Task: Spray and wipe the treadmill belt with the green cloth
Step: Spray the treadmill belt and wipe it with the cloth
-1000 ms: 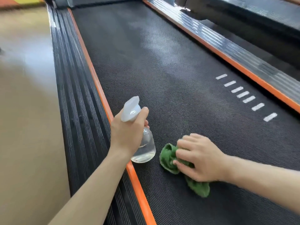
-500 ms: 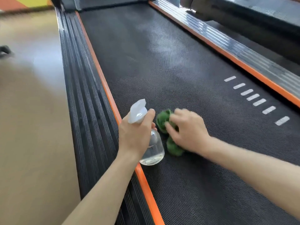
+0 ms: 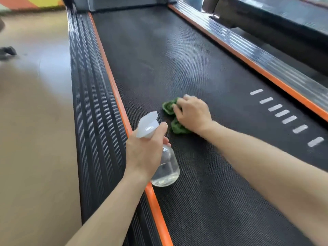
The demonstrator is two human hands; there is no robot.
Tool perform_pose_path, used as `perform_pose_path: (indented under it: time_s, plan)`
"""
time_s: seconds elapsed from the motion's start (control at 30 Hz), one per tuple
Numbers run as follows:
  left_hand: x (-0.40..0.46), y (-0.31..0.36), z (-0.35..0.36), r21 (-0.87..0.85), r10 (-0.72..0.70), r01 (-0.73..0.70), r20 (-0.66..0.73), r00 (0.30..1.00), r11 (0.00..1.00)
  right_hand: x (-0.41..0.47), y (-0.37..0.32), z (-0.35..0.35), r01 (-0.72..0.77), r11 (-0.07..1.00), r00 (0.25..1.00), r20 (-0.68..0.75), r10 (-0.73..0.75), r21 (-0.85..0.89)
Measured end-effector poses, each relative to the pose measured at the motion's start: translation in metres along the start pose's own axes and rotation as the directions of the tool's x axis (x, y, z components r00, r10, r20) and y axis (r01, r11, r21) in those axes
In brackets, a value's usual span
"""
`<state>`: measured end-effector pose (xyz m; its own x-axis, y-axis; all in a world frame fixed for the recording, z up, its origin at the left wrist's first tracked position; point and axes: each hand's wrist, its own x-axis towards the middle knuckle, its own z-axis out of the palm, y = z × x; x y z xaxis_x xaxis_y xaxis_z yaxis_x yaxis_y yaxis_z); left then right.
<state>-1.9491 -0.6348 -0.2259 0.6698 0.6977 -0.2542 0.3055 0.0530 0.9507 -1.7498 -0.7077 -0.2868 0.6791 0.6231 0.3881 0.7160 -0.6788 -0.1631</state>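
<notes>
Seen from above, a black textured treadmill belt [image 3: 204, 71] between two orange-edged ribbed side rails [image 3: 92, 107]. On the belt, left of its middle, a crumpled green cloth [image 3: 170, 110], lying flat under the right hand [image 3: 192, 114]. Right hand pressed down on the cloth, fingers bent over its upper part; grip together on the fabric, with green folds visible at the fingertips and below the palm. Left hand [image 3: 143, 151] raised just over the left orange edge, grip clamped around the neck of a clear spray bottle [image 3: 166, 167], thumb up beside the white spray head [image 3: 147, 124]. Bottle upright, a little clear liquid at the bottom, nozzle turned forward along the belt. Farther up the belt, a pale hazy patch [image 3: 191, 57]. To the right of the cloth, well apart from it, a row of short white dashes [image 3: 282, 113] printed on the belt near the right rail. At the left, tan floor [image 3: 35, 121] with a small dark object [image 3: 8, 51], too blurred to tell.
</notes>
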Motion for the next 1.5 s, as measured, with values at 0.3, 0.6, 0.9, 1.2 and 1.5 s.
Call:
perform_pose_path:
  time_s: [0.3,0.6,0.9,1.2,1.5]
  plan:
    - [-0.001,0.001,-0.002,-0.035,-0.034,0.034,0.012,0.999,0.999,-0.135,-0.016,-0.068,0.203,0.968,0.966,0.134,-0.222,0.145]
    - [0.001,-0.001,-0.001,-0.017,-0.026,0.027,0.005,1.0,1.0,-0.125,0.013,-0.078,0.624,0.754,0.733,0.179,-0.656,0.207]
    - [-0.002,0.002,-0.003,-0.019,-0.01,0.011,0.027,1.0,1.0,0.004,-0.011,-0.006,-0.052,0.999,0.991,0.126,0.051,0.011]
    - [0.002,0.007,-0.003,-0.033,-0.061,0.062,0.035,0.998,0.998,-0.198,-0.012,-0.099,0.306,0.935,0.925,0.176,-0.336,0.177]
    - [0.011,0.018,-0.015,-0.06,-0.145,0.141,-0.071,0.987,0.988,-0.194,-0.011,-0.094,0.338,0.93,0.927,0.123,-0.355,0.144]
